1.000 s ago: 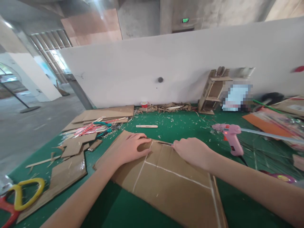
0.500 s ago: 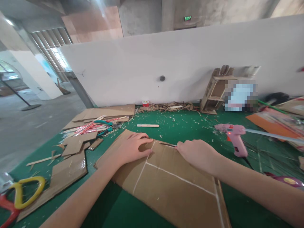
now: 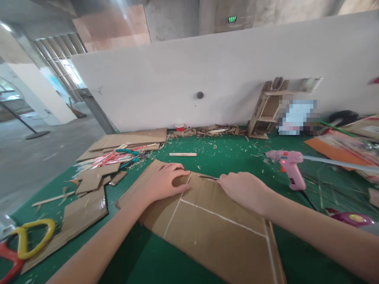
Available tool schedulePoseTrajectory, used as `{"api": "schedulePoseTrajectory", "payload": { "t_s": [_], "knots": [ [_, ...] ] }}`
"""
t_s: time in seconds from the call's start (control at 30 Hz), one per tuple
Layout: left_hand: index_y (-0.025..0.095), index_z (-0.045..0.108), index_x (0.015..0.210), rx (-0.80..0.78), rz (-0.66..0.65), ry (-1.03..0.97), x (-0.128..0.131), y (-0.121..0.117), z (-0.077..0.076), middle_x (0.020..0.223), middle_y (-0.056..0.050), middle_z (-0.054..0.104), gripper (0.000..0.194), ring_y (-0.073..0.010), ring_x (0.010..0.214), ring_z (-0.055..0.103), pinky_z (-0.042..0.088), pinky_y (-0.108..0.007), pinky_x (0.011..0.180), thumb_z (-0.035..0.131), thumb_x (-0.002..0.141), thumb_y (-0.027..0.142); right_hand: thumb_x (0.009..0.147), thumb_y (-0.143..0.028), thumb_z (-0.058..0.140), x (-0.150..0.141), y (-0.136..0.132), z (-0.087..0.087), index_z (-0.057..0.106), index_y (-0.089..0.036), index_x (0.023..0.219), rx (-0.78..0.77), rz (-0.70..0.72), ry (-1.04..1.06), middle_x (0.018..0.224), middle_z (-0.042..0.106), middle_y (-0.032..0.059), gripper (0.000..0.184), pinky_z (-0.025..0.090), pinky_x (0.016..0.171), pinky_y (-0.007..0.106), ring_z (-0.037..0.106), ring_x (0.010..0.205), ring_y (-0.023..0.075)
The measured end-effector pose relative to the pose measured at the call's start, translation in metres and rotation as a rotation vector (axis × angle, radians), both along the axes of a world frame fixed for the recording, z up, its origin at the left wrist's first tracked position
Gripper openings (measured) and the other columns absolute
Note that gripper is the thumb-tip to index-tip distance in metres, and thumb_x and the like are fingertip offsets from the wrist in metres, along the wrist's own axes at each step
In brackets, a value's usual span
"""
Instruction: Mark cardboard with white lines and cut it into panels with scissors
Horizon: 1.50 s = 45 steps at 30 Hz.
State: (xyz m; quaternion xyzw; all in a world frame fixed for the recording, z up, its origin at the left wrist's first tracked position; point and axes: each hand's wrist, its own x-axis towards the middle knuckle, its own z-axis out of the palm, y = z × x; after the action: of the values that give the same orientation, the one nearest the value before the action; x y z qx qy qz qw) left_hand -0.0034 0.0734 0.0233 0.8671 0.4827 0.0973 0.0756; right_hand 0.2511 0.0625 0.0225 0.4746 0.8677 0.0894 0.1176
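Note:
A brown cardboard sheet [image 3: 219,240] with white drawn lines lies at an angle before me. My left hand [image 3: 164,181] rests on its upper left part, thumb and fingers apart, pressing on the surface near the far edge. At that edge, my right hand [image 3: 241,189] is closed around a tool that it mostly covers. Only a slim dark blade [image 3: 209,177] sticks out to the left, lying along the board's far edge; the handle is hidden. Beyond the board is a pale marker pen [image 3: 182,154].
Yellow-and-red-handled scissors [image 3: 34,236], cardboard offcuts [image 3: 85,209] and teal-handled pliers [image 3: 128,156] lie left. A pink glue gun [image 3: 291,165] with a cord stands right, near a purple object [image 3: 352,217]. A cardboard shelf model [image 3: 265,110] stands by the white partition [image 3: 154,86].
The whole view has shifted slightly, with things sitting a little higher and further left. Both hands keep nearly the same place on the board; the blade has barely moved.

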Motion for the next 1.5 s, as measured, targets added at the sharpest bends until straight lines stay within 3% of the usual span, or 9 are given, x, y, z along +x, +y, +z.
{"api": "schedulePoseTrajectory", "payload": {
  "t_s": [0.37, 0.8, 1.07, 1.3, 1.5],
  "knots": [
    [0.034, 0.056, 0.122, -0.002, 0.014, -0.006, -0.002, 0.0, -0.001, 0.132, -0.002, 0.049, 0.051, -0.025, 0.118, 0.046, 0.035, -0.038, 0.097, 0.041, 0.083, 0.063, 0.09, -0.013, 0.043, 0.001, 0.004, 0.002, 0.064, -0.012, 0.092, 0.037, 0.052, 0.011, 0.078, 0.071, 0.0132, 0.021, 0.051, 0.054, 0.037, 0.07, 0.069, 0.0297],
    [0.036, 0.055, 0.124, -0.001, 0.033, -0.003, -0.005, 0.0, -0.002, 0.133, 0.0, 0.049, 0.052, -0.0253, 0.119, 0.046, 0.034, -0.038, 0.099, 0.041, 0.082, 0.063, 0.086, -0.012, 0.047, 0.004, 0.008, 0.012, 0.066, -0.014, 0.092, -0.041, 0.017, -0.039, 0.079, 0.071, 0.0129, 0.02, 0.051, 0.056, 0.04, 0.07, 0.071, 0.0321],
    [0.035, 0.057, 0.122, -0.002, 0.002, -0.002, -0.002, -0.003, 0.005, 0.129, -0.001, 0.052, 0.052, -0.0248, 0.117, 0.046, 0.034, -0.039, 0.098, 0.045, 0.081, 0.064, 0.083, -0.009, 0.049, 0.003, 0.011, 0.009, 0.066, -0.015, 0.087, -0.029, 0.023, -0.038, 0.074, 0.071, 0.0107, 0.018, 0.051, 0.052, 0.038, 0.07, 0.067, 0.0312],
    [0.034, 0.057, 0.121, 0.006, -0.011, -0.006, -0.003, 0.0, 0.0, 0.128, -0.002, 0.052, 0.052, -0.0253, 0.117, 0.046, 0.033, -0.04, 0.099, 0.045, 0.08, 0.064, 0.083, -0.007, 0.048, 0.004, 0.01, 0.004, 0.066, -0.014, 0.091, -0.028, 0.039, -0.045, 0.077, 0.071, 0.0108, 0.02, 0.051, 0.056, 0.037, 0.07, 0.071, 0.0304],
    [0.036, 0.056, 0.123, -0.008, 0.01, -0.026, -0.006, 0.0, -0.001, 0.131, -0.001, 0.05, 0.051, -0.0247, 0.118, 0.046, 0.035, -0.039, 0.098, 0.045, 0.081, 0.063, 0.089, -0.016, 0.043, 0.01, 0.014, 0.004, 0.065, -0.015, 0.089, 0.002, 0.06, -0.032, 0.077, 0.071, 0.0113, 0.022, 0.051, 0.052, 0.039, 0.07, 0.068, 0.0318]
  ]
}}
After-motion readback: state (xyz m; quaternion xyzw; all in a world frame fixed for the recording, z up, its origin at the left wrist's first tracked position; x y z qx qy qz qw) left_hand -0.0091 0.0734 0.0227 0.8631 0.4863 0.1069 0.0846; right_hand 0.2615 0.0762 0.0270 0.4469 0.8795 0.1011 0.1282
